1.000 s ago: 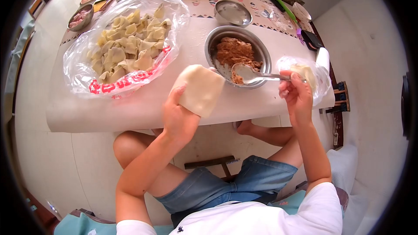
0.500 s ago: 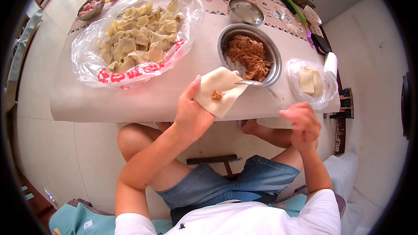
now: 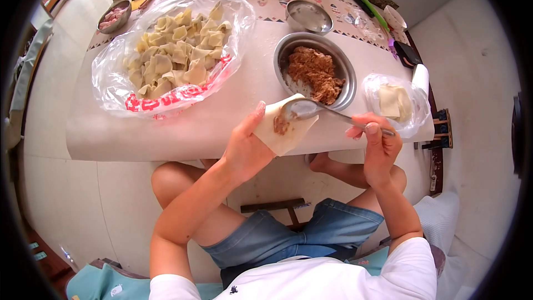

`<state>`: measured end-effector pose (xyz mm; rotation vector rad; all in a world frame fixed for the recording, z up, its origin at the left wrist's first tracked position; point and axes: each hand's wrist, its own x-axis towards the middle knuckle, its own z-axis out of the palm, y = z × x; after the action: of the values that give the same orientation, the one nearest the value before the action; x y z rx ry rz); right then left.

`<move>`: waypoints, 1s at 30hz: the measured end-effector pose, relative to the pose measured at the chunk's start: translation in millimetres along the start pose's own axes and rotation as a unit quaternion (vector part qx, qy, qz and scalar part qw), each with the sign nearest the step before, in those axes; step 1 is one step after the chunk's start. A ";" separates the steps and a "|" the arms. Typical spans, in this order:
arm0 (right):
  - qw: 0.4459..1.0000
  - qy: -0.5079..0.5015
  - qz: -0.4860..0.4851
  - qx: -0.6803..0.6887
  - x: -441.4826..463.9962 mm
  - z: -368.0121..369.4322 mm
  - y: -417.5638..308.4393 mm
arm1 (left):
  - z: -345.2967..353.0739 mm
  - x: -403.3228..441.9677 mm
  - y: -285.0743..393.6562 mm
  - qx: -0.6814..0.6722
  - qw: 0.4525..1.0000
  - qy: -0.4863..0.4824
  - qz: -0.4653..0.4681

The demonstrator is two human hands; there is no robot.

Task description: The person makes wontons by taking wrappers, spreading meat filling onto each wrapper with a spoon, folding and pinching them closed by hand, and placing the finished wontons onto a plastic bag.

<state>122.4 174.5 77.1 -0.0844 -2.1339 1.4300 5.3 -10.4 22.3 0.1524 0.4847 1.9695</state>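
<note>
My left hand (image 3: 248,151) holds a square dumpling wrapper (image 3: 290,138) by its left side, thumb on top. A smear of brown meat filling (image 3: 281,126) lies on the wrapper. Between the fingers of my right hand (image 3: 379,147) is the handle of a metal spoon (image 3: 344,117); its bowl rests over the upper part of the wrapper, at the filling. Just beyond, a steel bowl (image 3: 351,90) holds a mound of minced filling (image 3: 311,69). Right of it, a stack of wrappers (image 3: 393,102) lies in a clear plastic bag (image 3: 417,124).
A large plastic bag (image 3: 105,91) with many folded dumplings (image 3: 177,50) spreads over the table's left. Behind the filling stands another metal bowl (image 3: 310,16). A small bowl of pink meat (image 3: 115,16) sits at the far left, a black case (image 3: 408,54) near the right edge.
My right hand has the spoon's handle in its fingers now, where before it was apart from it. The spoon has come over the wrapper, and the filling lump is smeared flatter.
</note>
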 end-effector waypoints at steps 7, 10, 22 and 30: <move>0.986 0.058 0.124 0.099 3.0 -7.4 -6.9 | 4.2 3.2 -1.5 0.056 0.997 -0.020 0.057; 0.975 0.029 0.198 0.100 2.5 3.2 2.1 | 0.1 5.4 -6.1 0.062 0.994 -0.057 0.071; 0.985 0.095 0.078 0.124 1.8 0.7 -5.7 | 5.9 8.4 4.1 -0.028 0.992 -0.063 0.109; 0.996 0.071 0.041 -0.026 7.7 -11.7 7.7 | -3.2 3.8 3.5 -0.058 0.991 -0.073 0.098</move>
<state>119.6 190.3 76.8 -0.2882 -2.0718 1.3721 -0.4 -9.1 20.4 0.2780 0.2660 2.1549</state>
